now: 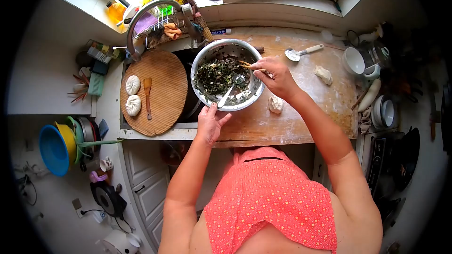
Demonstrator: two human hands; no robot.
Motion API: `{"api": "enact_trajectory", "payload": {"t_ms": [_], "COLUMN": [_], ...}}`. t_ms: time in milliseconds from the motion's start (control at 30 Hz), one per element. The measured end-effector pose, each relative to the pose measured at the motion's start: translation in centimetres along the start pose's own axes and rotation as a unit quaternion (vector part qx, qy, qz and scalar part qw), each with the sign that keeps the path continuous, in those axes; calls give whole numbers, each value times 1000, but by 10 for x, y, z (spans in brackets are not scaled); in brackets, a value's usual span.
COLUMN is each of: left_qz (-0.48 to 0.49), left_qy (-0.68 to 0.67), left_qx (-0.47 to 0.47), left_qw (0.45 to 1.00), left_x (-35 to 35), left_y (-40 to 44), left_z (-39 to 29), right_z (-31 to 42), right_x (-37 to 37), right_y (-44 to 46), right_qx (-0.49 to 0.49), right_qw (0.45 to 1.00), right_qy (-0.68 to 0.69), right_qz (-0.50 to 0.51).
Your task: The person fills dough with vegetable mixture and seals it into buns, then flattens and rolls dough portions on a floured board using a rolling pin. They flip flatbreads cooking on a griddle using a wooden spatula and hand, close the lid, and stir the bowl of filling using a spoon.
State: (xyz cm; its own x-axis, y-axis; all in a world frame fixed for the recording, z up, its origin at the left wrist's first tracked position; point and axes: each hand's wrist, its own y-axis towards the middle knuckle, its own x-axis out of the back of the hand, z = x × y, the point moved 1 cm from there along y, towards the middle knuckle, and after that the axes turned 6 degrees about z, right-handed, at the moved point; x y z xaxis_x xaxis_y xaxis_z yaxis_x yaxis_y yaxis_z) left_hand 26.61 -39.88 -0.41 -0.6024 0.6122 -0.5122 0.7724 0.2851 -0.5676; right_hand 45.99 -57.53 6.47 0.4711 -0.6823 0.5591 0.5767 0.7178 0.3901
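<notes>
A metal bowl (257, 95) holds a dark green chopped filling (216, 74) with a white spoon (226, 97) leaning in it. My right hand (275, 76) is closed on wooden chopsticks (246, 64), whose tips point into the bowl at its right side. At the bowl's lower left rim is my left hand (211, 122), its thumb near the rim and other fingers spread. Left of the bowl, two pleated buns (133, 105) and a wooden spatula (147, 98) lie on a round wooden board (167, 89). A dough piece (276, 104) sits right of the bowl.
The floured wooden worktop (301, 124) carries another dough piece (323, 75) and a white-handled scoop (305, 51). A curved faucet (136, 23) rises behind the round board. White bowls (353, 60) stand at the right; blue and yellow basins (54, 149) are at the left.
</notes>
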Motion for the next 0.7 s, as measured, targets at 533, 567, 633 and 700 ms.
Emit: {"api": "enact_trajectory", "payload": {"t_ms": [533, 567, 633, 700], "left_qz": [76, 74, 106, 90], "left_qy": [-1, 2, 27, 50], "left_qx": [62, 62, 94, 95], "left_qw": [995, 995, 989, 990], "left_x": [-31, -31, -31, -28], "left_y": [-29, -30, -29, -33], "left_z": [40, 43, 50, 49], "right_z": [9, 2, -8, -6], "right_x": [35, 32, 28, 36], "right_y": [15, 13, 13, 13], "right_qx": [-54, -54, -28, -39], "right_qw": [998, 998, 997, 998], "right_qy": [40, 43, 51, 33], "right_qz": [12, 11, 49, 43]}}
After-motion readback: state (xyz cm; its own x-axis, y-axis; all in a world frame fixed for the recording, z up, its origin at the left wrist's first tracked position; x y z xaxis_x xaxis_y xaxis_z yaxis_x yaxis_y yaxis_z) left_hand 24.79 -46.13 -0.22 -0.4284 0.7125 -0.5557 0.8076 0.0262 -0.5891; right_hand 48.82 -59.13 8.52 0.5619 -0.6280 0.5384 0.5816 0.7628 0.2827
